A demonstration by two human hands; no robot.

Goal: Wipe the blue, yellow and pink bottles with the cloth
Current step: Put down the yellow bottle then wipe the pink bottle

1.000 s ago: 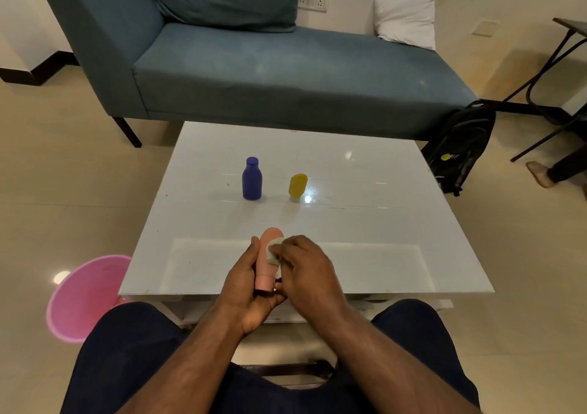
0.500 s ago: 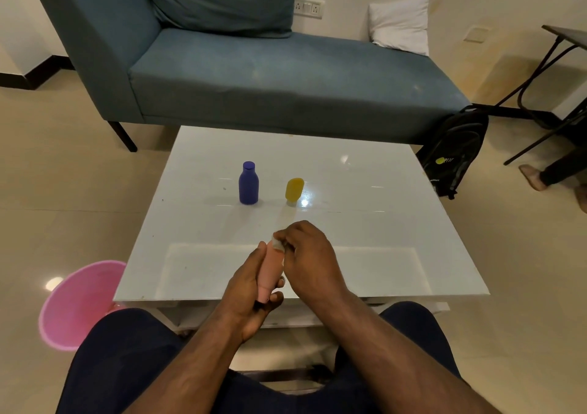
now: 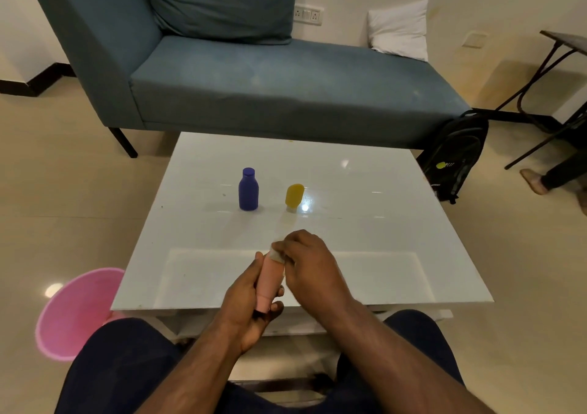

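Pink bottle [image 3: 269, 281]: held off the near edge of the worktop [image 3: 365, 216], above the lap, tilted with its cap end down toward the palm and its rounded end up and away. Probably kept there, close in, so both hands can work on it without reaching.

Going left to right. Pink bin [image 3: 76, 312] on the floor beside the worktop, likely for waste. Left hand [image 3: 246, 299] under and around the bottle, grip curled round the lower body, thumb along the left side; seemingly a steadying hold that leaves the upper half bare for rubbing. Cloth [image 3: 275, 254], a small pale piece, mostly hidden, pressed against the bottle's top. Right hand [image 3: 306, 261] arched over that end, grip pinching the cloth onto the bottle; which fingers pinch cannot be told.

Farther back: blue bottle [image 3: 248, 189] upright, yellow bottle [image 3: 294, 196] just to its right, standing on its cap, well apart from the hands. Parked side by side, out of the way; whether already wiped or waiting cannot be told.

Backpack [image 3: 454, 162] leaning at the sofa's end.
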